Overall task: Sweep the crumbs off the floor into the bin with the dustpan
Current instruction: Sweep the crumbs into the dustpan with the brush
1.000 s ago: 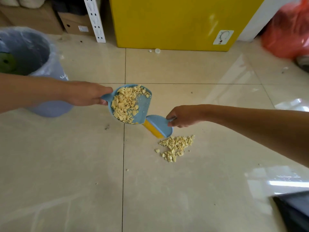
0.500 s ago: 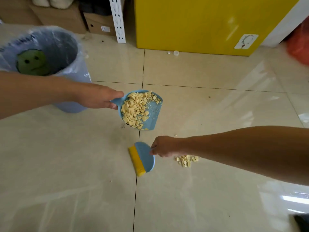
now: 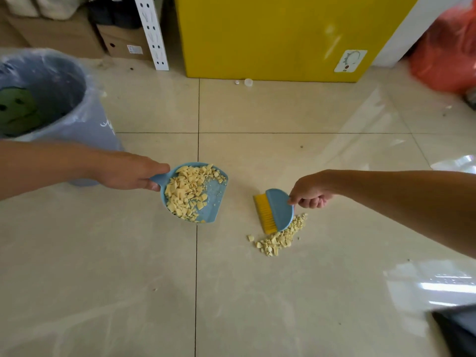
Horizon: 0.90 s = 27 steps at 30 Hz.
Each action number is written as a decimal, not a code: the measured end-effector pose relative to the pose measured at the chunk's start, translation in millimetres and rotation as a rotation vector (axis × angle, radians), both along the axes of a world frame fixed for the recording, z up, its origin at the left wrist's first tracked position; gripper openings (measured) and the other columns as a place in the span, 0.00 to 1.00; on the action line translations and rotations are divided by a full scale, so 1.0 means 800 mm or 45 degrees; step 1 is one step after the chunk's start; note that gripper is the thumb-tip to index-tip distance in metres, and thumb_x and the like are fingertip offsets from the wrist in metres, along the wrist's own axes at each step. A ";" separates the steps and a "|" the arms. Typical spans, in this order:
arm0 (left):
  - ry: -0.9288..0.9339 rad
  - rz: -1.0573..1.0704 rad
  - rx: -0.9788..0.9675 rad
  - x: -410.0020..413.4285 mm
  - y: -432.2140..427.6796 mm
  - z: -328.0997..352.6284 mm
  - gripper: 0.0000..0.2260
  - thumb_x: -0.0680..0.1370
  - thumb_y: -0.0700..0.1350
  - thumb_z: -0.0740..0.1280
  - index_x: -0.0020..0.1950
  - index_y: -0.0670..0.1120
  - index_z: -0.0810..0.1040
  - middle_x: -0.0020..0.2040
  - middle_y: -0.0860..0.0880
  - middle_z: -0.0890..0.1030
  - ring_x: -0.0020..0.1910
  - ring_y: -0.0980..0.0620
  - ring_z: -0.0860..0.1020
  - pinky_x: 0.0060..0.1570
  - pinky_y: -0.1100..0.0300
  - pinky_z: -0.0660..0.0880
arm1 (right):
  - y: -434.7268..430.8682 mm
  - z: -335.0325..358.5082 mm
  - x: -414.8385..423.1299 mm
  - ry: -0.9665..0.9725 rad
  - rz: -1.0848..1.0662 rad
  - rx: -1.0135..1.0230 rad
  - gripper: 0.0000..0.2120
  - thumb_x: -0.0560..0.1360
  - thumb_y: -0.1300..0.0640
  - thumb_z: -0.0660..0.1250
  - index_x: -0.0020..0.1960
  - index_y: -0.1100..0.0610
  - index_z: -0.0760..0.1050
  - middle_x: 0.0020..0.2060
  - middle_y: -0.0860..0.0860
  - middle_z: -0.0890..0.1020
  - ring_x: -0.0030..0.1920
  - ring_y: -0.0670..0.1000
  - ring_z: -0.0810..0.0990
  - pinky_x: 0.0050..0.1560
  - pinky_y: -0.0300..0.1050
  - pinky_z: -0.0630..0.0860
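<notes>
My left hand (image 3: pixel 128 172) grips the handle of a blue dustpan (image 3: pixel 213 199) held above the tiled floor, and the pan carries a heap of pale yellow crumbs (image 3: pixel 185 191). My right hand (image 3: pixel 310 191) grips a small blue brush (image 3: pixel 279 210) with yellow bristles, which points left and down. A smaller pile of crumbs (image 3: pixel 279 239) lies on the floor just below and right of the brush. The grey bin (image 3: pixel 85 124), lined with a clear bag, stands at the left behind my left forearm.
A yellow cabinet (image 3: pixel 270 34) and a white perforated shelf post (image 3: pixel 152 32) stand at the back, with cardboard boxes (image 3: pixel 123 42) to the left. An orange bag (image 3: pixel 448 47) sits at the back right. A dark object (image 3: pixel 458 328) fills the lower right corner.
The brush has shifted to the right of the dustpan and now sits just above the floor pile. The loaded dustpan stays level in my left hand. The view has swung back right.
</notes>
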<state>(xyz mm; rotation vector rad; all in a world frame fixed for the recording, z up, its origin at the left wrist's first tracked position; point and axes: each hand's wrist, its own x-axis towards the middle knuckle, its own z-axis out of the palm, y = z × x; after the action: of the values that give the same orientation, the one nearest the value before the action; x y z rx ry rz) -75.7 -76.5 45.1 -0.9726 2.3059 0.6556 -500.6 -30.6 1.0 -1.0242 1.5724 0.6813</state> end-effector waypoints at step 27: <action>-0.089 0.073 -0.093 -0.067 0.146 -0.093 0.13 0.83 0.52 0.57 0.65 0.50 0.64 0.57 0.51 0.75 0.54 0.51 0.75 0.54 0.53 0.75 | 0.057 0.043 0.016 0.367 0.669 -0.365 0.15 0.79 0.63 0.54 0.38 0.61 0.75 0.24 0.52 0.75 0.24 0.48 0.71 0.29 0.38 0.68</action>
<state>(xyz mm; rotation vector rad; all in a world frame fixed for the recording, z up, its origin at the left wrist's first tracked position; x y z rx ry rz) -129.0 40.2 -29.3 -1.0818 2.2617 0.5552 -487.8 14.8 35.3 -1.6435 1.6904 1.0139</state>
